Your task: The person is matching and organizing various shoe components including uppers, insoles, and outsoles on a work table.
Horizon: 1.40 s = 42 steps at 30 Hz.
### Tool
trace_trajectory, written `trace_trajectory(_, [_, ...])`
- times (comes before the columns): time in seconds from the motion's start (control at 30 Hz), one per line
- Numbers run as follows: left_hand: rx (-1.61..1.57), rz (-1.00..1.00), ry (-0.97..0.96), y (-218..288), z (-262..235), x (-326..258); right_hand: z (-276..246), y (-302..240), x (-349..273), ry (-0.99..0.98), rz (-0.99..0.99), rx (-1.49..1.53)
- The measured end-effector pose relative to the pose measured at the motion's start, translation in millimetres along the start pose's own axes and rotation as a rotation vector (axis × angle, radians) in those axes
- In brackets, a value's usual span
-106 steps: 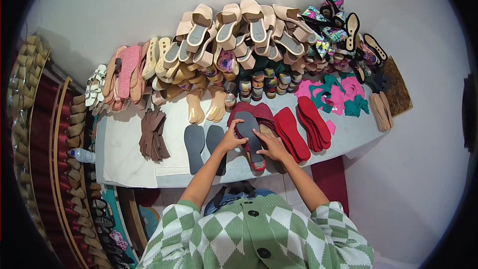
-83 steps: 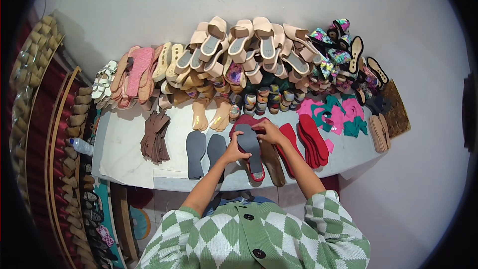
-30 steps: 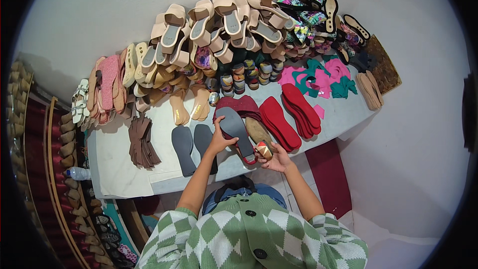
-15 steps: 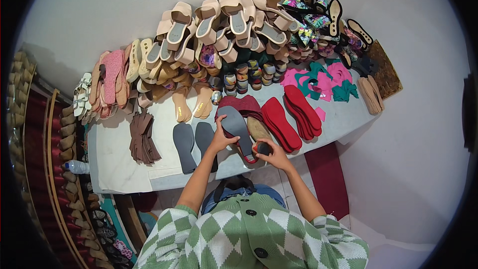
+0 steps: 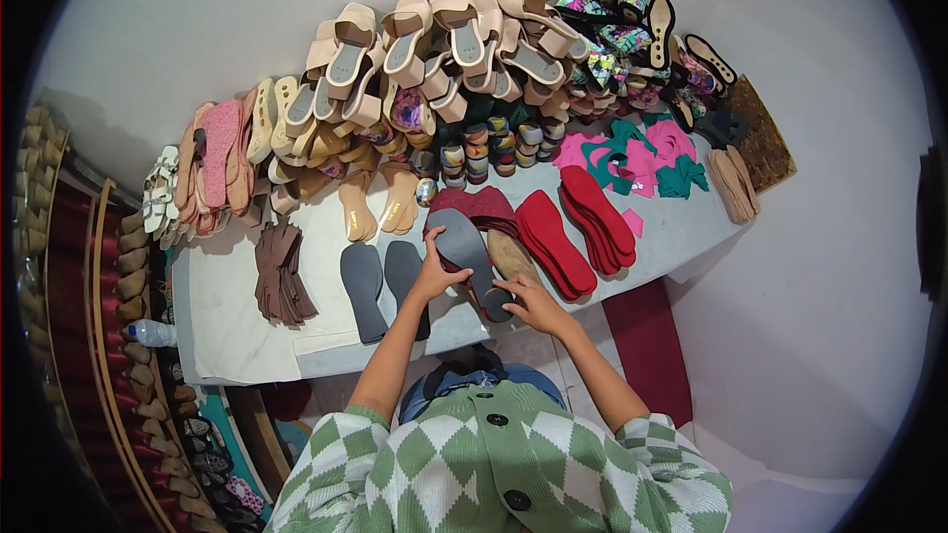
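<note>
My left hand (image 5: 435, 274) grips a sandal (image 5: 460, 240) along its left side, thumb across the narrow part. The sandal's grey sole faces up, and a bit of red shows at its edge near the heel. At the heel end, the fingers of my right hand (image 5: 534, 306) hold a round dark grey heel piece (image 5: 497, 300) against it. Two loose grey soles (image 5: 362, 281) lie flat left of my left forearm. Behind the sandal is a dark red stack of cut pieces (image 5: 481, 205), and a tan wooden form (image 5: 512, 259) sits just to its right.
Stacks of red insoles (image 5: 553, 245) lie on the right. Brown strips (image 5: 283, 271) and tan insoles (image 5: 398, 199) lie leftward. Piled beige heeled sandals (image 5: 403, 44) line the table's back, with pink and green scraps (image 5: 642, 158) at right. The table's front edge (image 5: 346, 363) is close to me.
My right hand has moved slightly left, bringing the round heel piece from beside the sandal onto its heel end. My left hand keeps its grip on the sandal.
</note>
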<state>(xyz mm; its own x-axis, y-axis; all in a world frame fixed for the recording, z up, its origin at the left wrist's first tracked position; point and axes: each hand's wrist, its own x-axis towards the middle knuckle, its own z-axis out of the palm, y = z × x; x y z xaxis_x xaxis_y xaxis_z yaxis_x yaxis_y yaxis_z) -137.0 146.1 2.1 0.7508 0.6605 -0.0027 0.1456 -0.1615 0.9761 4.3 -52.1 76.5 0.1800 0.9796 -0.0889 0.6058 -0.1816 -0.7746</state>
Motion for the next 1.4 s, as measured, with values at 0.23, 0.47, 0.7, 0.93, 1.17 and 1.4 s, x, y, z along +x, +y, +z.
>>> trace_trajectory(0.23, [-0.003, 0.031, -0.026, -13, 1, 3, -22, -7, 6, -0.268, -0.169, -0.092])
trace_trajectory(0.47, [-0.015, 0.016, -0.030, -5, 3, 3, -26, -3, 14, -0.092, -0.387, -0.450])
trace_trajectory(0.7, [0.037, 0.031, 0.050, -11, 8, -1, 24, -1, -11, 0.379, 0.065, -0.359])
trace_trajectory(0.93, [0.019, -0.016, 0.081, -4, 9, -8, 44, -8, -19, 0.540, 0.426, -0.187])
trace_trajectory(1.17, [0.048, 0.009, 0.097, -6, 9, -8, 36, -7, -14, 0.502, 0.413, -0.259])
trace_trajectory(1.4, [0.049, 0.019, 0.078, -9, 10, -5, 11, 35, -15, 0.147, 0.267, 0.088])
